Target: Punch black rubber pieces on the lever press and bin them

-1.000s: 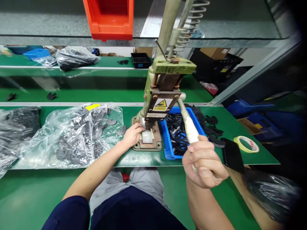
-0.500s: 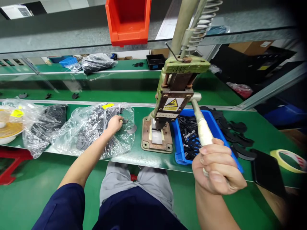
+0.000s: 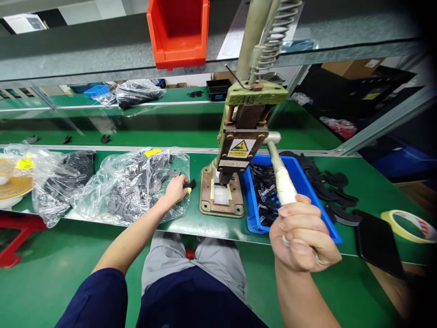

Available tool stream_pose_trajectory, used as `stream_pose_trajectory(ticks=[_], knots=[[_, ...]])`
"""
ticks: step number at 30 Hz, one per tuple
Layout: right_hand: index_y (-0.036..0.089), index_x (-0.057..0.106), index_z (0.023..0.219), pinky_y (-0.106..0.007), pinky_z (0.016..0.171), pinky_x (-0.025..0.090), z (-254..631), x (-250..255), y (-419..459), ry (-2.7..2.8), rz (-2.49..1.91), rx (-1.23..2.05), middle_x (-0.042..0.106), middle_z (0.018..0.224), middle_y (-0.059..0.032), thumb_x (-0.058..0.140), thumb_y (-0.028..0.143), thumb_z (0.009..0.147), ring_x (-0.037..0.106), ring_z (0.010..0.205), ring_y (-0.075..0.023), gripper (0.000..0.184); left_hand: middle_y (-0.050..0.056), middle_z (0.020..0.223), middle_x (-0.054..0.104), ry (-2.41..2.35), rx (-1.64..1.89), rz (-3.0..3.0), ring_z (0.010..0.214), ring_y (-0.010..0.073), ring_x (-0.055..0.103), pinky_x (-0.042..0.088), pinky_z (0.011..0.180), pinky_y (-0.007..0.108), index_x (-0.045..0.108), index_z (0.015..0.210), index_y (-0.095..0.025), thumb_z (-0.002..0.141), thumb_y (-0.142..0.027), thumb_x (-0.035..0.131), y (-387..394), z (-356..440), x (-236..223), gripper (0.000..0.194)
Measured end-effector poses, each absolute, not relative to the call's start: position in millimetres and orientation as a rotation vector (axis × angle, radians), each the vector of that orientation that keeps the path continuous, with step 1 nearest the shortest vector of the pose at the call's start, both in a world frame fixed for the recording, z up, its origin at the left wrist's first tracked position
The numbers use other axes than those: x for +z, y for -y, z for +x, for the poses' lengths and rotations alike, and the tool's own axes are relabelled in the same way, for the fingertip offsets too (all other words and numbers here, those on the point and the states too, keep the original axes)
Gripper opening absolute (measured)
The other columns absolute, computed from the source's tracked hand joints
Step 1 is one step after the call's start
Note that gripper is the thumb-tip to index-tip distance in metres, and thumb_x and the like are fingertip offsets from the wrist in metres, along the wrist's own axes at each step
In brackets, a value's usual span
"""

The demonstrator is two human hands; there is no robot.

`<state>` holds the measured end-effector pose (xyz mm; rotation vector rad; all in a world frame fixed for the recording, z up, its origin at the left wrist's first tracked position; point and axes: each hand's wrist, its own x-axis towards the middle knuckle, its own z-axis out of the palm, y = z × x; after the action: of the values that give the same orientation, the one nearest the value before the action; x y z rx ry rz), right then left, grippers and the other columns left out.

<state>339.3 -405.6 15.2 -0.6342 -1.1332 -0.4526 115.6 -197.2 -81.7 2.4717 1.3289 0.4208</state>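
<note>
My left hand (image 3: 176, 189) is closed on a small curved black piece (image 3: 190, 184), over the right side of a clear plastic bag (image 3: 136, 187) of dark grey curved pieces. Something yellow shows at a fingertip. My right hand (image 3: 303, 234) is wrapped round the taped lever handle (image 3: 285, 184) of a green hand press (image 3: 239, 146). The lever slopes down toward me. Under the press's ram, a pale plate (image 3: 221, 195) lies on the brown base (image 3: 206, 200). Nothing of my left hand touches the press.
Right of the press, a blue bin (image 3: 252, 223) holds many small black parts. Beyond it lie black curved pieces (image 3: 336, 196), a dark flat object (image 3: 377, 243) and a tape roll (image 3: 406, 228). An orange bin (image 3: 180, 59) hangs above. Another bag (image 3: 77, 177) lies left.
My left hand has moved right and slightly toward me, with the black curved piece now plainly showing in its fingers. My right hand stays on the lever; the view has shifted slightly.
</note>
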Motion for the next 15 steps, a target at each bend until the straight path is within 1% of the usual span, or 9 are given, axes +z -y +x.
stream_pose_trajectory(ticks=[3,5,7,9,10,13,15], knots=[[0.02,0.044,0.052,-0.047,0.08,0.045,338.6,15.2,406.4,1.132,-0.637,-0.438,0.052,0.052,0.0025,0.055,0.021,0.071,0.056,0.059,-0.0168,0.022,0.005,0.091,0.069,-1.188,0.531,2.345,0.085,0.0203,0.064,0.05,0.08,0.032,0.064,0.098,-0.018,0.075,-0.007,0.064,200.6,115.1,-78.6,0.026],[0.019,0.044,0.052,-0.047,0.08,0.044,338.4,15.1,406.7,1.131,-0.634,-0.434,0.052,0.052,0.0023,0.055,0.021,0.071,0.055,0.059,-0.0168,0.021,0.004,0.093,0.069,-1.119,0.623,2.255,0.086,0.0189,0.064,0.05,0.083,0.032,0.066,0.098,-0.018,0.077,-0.009,0.062,203.5,114.4,-76.1,0.023],[0.019,0.043,0.052,-0.047,0.08,0.044,338.4,14.8,406.7,1.132,-0.634,-0.435,0.051,0.052,0.0025,0.055,0.022,0.071,0.055,0.059,-0.0167,0.022,0.003,0.092,0.069,-1.077,0.71,2.105,0.085,0.0171,0.063,0.05,0.083,0.032,0.067,0.102,-0.017,0.077,-0.013,0.063,205.9,114.4,-73.1,0.025],[0.019,0.043,0.052,-0.047,0.08,0.044,338.6,14.3,406.7,1.13,-0.633,-0.441,0.051,0.052,0.0028,0.056,0.022,0.071,0.055,0.059,-0.0165,0.024,0.001,0.088,0.068,-1.043,0.777,1.874,0.079,0.0147,0.063,0.051,0.077,0.029,0.065,0.108,-0.016,0.073,-0.015,0.068,207.8,116.3,-69.0,0.035],[0.019,0.043,0.052,-0.047,0.08,0.044,338.6,14.0,406.8,1.128,-0.638,-0.438,0.051,0.052,0.0029,0.056,0.022,0.072,0.055,0.06,-0.0164,0.024,0.0,0.085,0.067,-1.027,0.799,1.743,0.075,0.0136,0.063,0.051,0.074,0.027,0.064,0.108,-0.016,0.069,-0.015,0.072,208.9,118.1,-66.3,0.039],[0.02,0.044,0.052,-0.048,0.082,0.044,338.3,13.4,407.4,1.12,-0.66,-0.426,0.051,0.052,0.0032,0.056,0.024,0.074,0.055,0.061,-0.0166,0.025,0.0,0.078,0.068,-0.96,0.785,1.384,0.067,0.0115,0.063,0.051,0.067,0.024,0.062,0.096,-0.013,0.058,-0.021,0.084,214.3,127.8,-56.6,0.044],[0.02,0.044,0.052,-0.048,0.082,0.044,338.0,13.2,407.8,1.112,-0.665,-0.421,0.052,0.053,0.0034,0.056,0.025,0.075,0.055,0.061,-0.0165,0.026,0.0,0.075,0.068,-0.904,0.731,1.232,0.064,0.0104,0.062,0.051,0.063,0.022,0.063,0.09,-0.012,0.053,-0.026,0.089,219.3,137.2,-50.1,0.046]])
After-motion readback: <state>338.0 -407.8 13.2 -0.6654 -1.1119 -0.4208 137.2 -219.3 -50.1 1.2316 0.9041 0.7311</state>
